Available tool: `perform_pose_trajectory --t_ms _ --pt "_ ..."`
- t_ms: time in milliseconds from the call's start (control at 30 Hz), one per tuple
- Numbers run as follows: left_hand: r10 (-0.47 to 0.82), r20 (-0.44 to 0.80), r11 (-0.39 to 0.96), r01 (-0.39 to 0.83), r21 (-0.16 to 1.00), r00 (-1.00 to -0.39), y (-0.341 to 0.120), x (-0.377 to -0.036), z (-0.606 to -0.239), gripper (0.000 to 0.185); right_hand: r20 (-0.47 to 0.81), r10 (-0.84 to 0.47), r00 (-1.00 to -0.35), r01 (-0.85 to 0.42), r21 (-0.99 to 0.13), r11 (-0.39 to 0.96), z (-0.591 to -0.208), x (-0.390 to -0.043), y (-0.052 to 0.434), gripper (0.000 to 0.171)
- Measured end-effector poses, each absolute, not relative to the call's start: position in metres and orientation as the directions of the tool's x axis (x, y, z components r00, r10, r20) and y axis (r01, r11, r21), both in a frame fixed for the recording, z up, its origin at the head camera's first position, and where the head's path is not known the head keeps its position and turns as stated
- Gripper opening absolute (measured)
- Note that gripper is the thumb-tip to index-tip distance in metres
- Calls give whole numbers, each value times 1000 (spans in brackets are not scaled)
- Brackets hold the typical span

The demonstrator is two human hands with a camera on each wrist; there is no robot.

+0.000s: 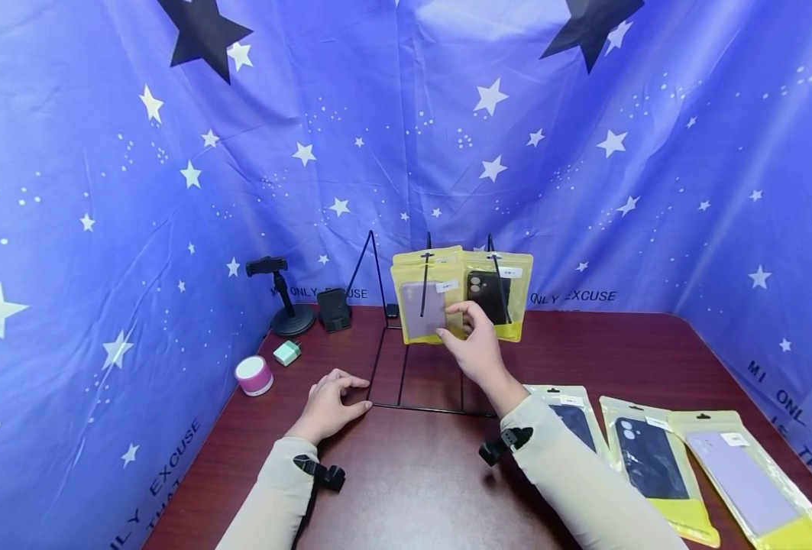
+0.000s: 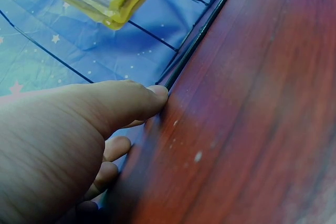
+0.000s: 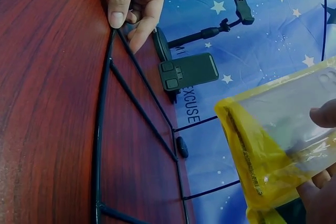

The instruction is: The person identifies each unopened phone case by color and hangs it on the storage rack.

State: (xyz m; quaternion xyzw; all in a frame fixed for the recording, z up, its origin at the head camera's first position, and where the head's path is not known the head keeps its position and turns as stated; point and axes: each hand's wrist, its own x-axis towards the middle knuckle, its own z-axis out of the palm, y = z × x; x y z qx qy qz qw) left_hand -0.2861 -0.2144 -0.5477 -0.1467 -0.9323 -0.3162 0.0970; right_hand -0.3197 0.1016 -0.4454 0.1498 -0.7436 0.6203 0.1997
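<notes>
Your right hand point(image 1: 473, 345) is raised over the dark red wooden table point(image 1: 625, 351), thumb and fingers pinching a yellow-edged clear plastic pouch holding a pale lilac phone case point(image 1: 425, 307). That pouch hangs on a prong of the black wire display rack point(image 1: 406, 359), whose base lies on the table below this hand. Just beside your fingertips, to their right, a second yellow pouch with a black phone case point(image 1: 498, 294) hangs on the same rack.

Your left hand point(image 1: 330, 405) rests on the table with fingers loosely curled, its thumb tip point(image 2: 157, 95) pressed against the near left corner of the rack's base.

Near your right forearm, three more yellow pouches point(image 1: 653, 458) lie flat. Beyond your left hand stand a black phone holder point(image 1: 283, 294) and a small pink-and-white cylinder point(image 1: 253, 375).
</notes>
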Motion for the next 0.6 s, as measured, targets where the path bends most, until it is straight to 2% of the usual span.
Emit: perform_pose_trajectory --t_ms 333,600 --pt "210 280 756 337 561 -937 -214 -285 -548 37 489 13 -872 -473 -851 229 -443 -310 116 33" --pt "210 264 760 327 562 -941 -214 -285 -548 37 548 -8 -836 -539 -818 202 -442 -295 137 33"
